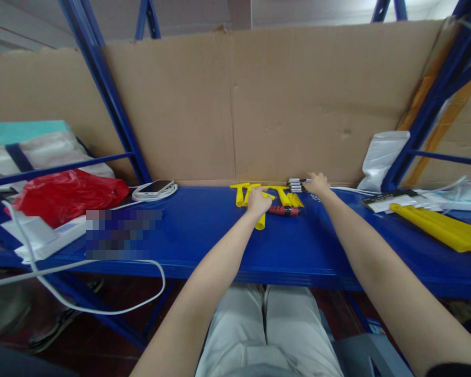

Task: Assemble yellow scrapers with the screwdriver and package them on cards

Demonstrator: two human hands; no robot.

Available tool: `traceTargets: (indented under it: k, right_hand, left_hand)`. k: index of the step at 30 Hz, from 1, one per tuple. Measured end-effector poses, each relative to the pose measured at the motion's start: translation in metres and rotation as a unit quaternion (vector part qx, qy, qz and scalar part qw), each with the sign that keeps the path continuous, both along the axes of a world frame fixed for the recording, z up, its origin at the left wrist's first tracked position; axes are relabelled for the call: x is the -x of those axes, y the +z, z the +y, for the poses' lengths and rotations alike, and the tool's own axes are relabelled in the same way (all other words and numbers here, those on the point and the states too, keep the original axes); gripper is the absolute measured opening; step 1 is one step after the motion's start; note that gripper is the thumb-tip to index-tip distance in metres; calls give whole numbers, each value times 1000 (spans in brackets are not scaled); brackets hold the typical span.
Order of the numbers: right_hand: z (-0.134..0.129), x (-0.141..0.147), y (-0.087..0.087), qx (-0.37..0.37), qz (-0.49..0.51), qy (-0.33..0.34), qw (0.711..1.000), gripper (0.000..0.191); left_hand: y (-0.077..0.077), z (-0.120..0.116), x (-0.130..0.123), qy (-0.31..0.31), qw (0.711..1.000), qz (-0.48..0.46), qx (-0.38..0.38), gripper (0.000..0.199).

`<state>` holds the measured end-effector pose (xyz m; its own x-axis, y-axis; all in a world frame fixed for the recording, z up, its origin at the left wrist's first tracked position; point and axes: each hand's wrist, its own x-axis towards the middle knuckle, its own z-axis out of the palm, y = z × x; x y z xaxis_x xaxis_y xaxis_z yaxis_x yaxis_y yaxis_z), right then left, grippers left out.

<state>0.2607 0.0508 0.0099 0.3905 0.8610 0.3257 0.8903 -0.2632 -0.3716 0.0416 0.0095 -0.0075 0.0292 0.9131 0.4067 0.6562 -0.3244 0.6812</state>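
Observation:
My left hand [258, 201] is closed around a yellow T-shaped plastic tool [260, 222], its round handle sticking out below my fingers. Two similar yellow T-shaped tools [239, 195] lie just left of that hand, and another [284, 196] lies to its right. Next to that one are several small yellow pieces [295, 200]. A red tool with black bands [283, 210] rests in front of them. At the back, my right hand [317, 184] has its fingers bent at the right end of a row of small white-and-black pieces [296, 185]; what the fingertips pinch is too small to make out.
A phone [157, 187] lies on a coiled white cable at the left, near a red plastic bag [73, 195] and a white power strip [58, 238]. Long yellow strips [439, 228] and a white pouch [383, 159] are at the right. Cardboard [298, 104] backs the blue shelf [204, 241].

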Motion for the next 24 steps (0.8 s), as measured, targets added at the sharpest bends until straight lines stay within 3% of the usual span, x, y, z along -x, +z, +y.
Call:
traceTargets:
  k: [11, 18, 24]
  right_hand:
    - [21, 9, -9, 31, 56, -87, 994, 54]
    - [27, 11, -17, -45, 62, -129, 989, 43]
    - [35, -3, -18, -197, 119, -105, 968, 39]
  left_hand:
    - [-5, -6, 0, -1, 999, 35, -25, 34]
    - [-3, -14, 2, 33, 996, 87, -5, 36]
    - [-4, -14, 2, 41, 995, 89, 9, 38]
